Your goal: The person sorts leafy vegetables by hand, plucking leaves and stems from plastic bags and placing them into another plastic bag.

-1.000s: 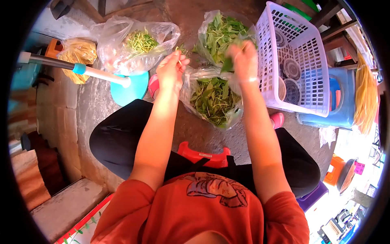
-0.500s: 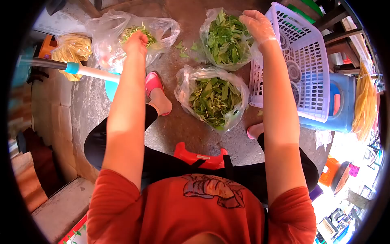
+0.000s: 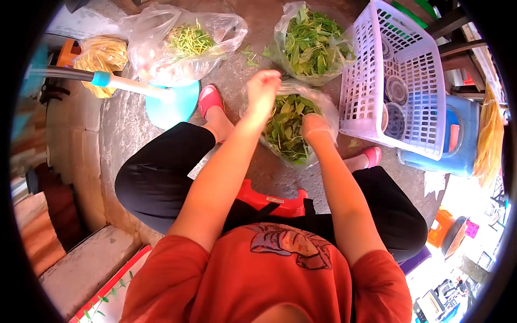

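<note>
A clear plastic bag of leafy greens (image 3: pixel 288 141) stands open on the floor before me. My right hand (image 3: pixel 315 128), in a thin see-through glove, reaches into its right side; the fingertips are hidden against the leaves. Over the bag's far left edge is my left hand (image 3: pixel 263 89), its fingers curled closed; whatever they hold, if anything, is hidden. A second bag of leafy greens (image 3: pixel 314 46) stands just beyond. Farther left lies a clear bag (image 3: pixel 156 59) with cut green stems (image 3: pixel 189 40) on it.
A white plastic basket (image 3: pixel 362 102) with round clear lids stands at right, beside a blue jerrycan (image 3: pixel 463 132). A turquoise disc (image 3: pixel 175 105) and a pole (image 3: pixel 129 86) are at left, near yellow straw-like bundles (image 3: pixel 101 59). A red stool (image 3: pixel 277 203) is close to my lap.
My left hand has moved right from the stems to the near bag. My right hand has come back from the far bag of greens into the near one.
</note>
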Demonstrator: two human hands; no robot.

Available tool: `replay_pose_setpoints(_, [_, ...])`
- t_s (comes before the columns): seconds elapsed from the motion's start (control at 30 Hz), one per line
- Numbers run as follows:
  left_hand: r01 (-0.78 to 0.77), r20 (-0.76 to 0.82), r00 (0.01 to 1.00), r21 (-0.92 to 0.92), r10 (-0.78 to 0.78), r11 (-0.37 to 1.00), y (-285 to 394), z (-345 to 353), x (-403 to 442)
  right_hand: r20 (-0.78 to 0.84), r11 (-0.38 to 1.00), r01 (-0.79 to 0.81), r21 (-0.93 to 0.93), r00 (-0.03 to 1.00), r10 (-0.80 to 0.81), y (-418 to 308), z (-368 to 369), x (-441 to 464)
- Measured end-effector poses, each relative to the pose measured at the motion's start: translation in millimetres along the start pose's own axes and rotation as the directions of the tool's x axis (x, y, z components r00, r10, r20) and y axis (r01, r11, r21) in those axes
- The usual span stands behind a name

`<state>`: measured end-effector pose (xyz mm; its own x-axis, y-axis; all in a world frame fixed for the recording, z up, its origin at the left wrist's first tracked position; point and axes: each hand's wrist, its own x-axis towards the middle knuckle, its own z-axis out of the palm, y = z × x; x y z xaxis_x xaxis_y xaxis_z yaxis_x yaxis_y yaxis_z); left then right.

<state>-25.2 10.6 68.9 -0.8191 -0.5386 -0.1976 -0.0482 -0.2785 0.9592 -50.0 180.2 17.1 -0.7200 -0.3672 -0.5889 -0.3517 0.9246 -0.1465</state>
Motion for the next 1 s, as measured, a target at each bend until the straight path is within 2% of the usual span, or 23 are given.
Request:
replay_pose_setpoints(0.07, [0.017,0.100,0.995,0.118,-0.028,0.993,-9,4,-16,0.032,0.998,0.028,0.059,0.999,-0.030,3,-41,-18])
replay_pose_setpoints(0.1, [0.033,0.105,0.993,0.170,-0.052,0.985,-10,6,-20,-0.017,0.985,0.121,0.125,0.993,-0.119,7,-58,-26])
replay_pose_setpoints(0.13, [-0.009,0.125,0.992,0.187,-0.014,0.982,-10,7,-19,-0.073,0.936,0.200,0.288,0.980,-0.186,17,-63,-22])
replay_pose_setpoints(0.2, [-0.094,0.158,0.986,0.225,0.059,0.970,-8,6,-18,-0.218,0.739,0.365,0.566,0.931,-0.293,35,-72,-14])
replay_pose_setpoints(0.3, [0.008,0.255,0.966,0.119,-0.038,0.993,23,15,-27,-0.306,0.470,0.406,0.784,0.911,-0.276,28,-114,-56])
replay_pose_setpoints(0.37, [0.072,0.341,0.938,-0.024,-0.060,0.997,35,21,-34,-0.429,0.471,0.497,0.729,0.868,-0.252,28,-121,-69])
replay_pose_setpoints(0.47, [-0.036,0.375,0.927,0.163,-0.029,0.986,53,25,-48,-0.519,0.524,0.554,0.646,0.823,-0.231,26,-128,-87])
replay_pose_setpoints(0.53, [-0.053,0.398,0.916,0.217,-0.039,0.975,61,22,-57,-0.554,0.566,0.588,0.577,0.792,-0.258,24,-131,-93])
replay_pose_setpoints(0.6, [-0.099,0.403,0.915,0.255,-0.012,0.962,59,16,-57,-0.569,0.505,0.580,0.639,0.798,-0.196,24,-132,-98])
replay_pose_setpoints(0.63, [-0.069,0.401,0.916,0.213,-0.022,0.975,59,14,-57,-0.573,0.474,0.574,0.668,0.803,-0.165,23,-133,-100])
replay_pose_setpoints(0.73, [-0.099,0.398,0.917,0.287,-0.025,0.953,66,12,-58,-0.848,0.467,0.832,0.300,0.456,-0.269,22,-147,-101])
replay_pose_setpoints(0.77, [-0.092,0.404,0.914,0.280,-0.030,0.955,70,12,-60,-0.849,0.432,0.880,0.196,0.373,-0.375,18,-153,-103])
replay_pose_setpoints(0.87, [-0.054,0.427,0.902,0.251,-0.060,0.966,83,13,-64,-0.802,0.514,0.857,-0.025,0.290,-0.522,1,-150,-108])
replay_pose_setpoints(0.9, [-0.031,0.438,0.896,0.233,-0.076,0.972,86,12,-64,-0.723,0.529,0.841,0.111,0.433,-0.538,0,-150,-109])
replay_pose_setpoints(0.93, [-0.008,0.447,0.890,0.216,-0.092,0.976,88,10,-63,-0.703,0.578,0.803,0.143,0.494,-0.513,0,-146,-108])
replay_pose_setpoints(1.0, [-0.063,0.461,0.886,0.238,-0.056,0.969,84,6,-61,-0.652,0.669,0.716,0.201,0.607,-0.454,-2,-137,-106])
